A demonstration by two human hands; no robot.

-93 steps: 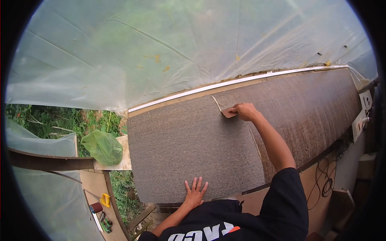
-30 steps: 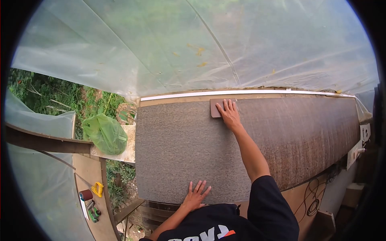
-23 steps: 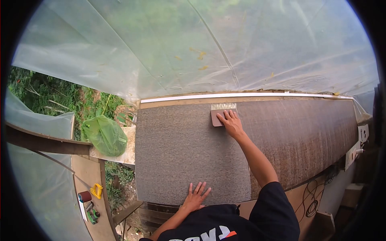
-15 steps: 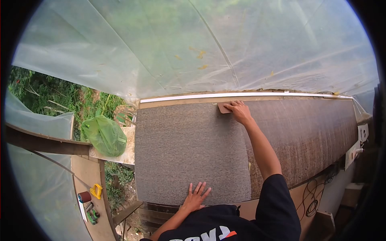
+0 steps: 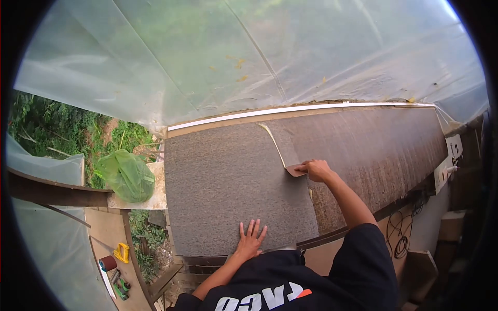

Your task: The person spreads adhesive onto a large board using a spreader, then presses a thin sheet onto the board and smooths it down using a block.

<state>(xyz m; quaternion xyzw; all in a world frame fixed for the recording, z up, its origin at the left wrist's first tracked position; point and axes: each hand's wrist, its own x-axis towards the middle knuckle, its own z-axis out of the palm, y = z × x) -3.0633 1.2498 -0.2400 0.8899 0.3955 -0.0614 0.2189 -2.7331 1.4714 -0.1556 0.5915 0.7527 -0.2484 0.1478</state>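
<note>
My left hand lies flat with its fingers spread on the near part of a grey-brown speckled sheet. My right hand grips a thin, flat, pinkish-brown scraper. The scraper touches the sheet's right edge, about midway along it. Between the scraper and the far side, a pale strip shows along that edge. Right of the edge runs a darker brown, streaked surface. My right fingertips are partly hidden behind the hand.
A white strip borders the far side below plastic sheeting. At left are a green plastic bag, a yellow-handled tool, a dark red roll and a green tool. Black cable hangs at right.
My right hand has brought the scraper toward me from the far border to mid-edge. A pale strip now shows along the sheet's edge behind it. My left hand remains on the sheet.
</note>
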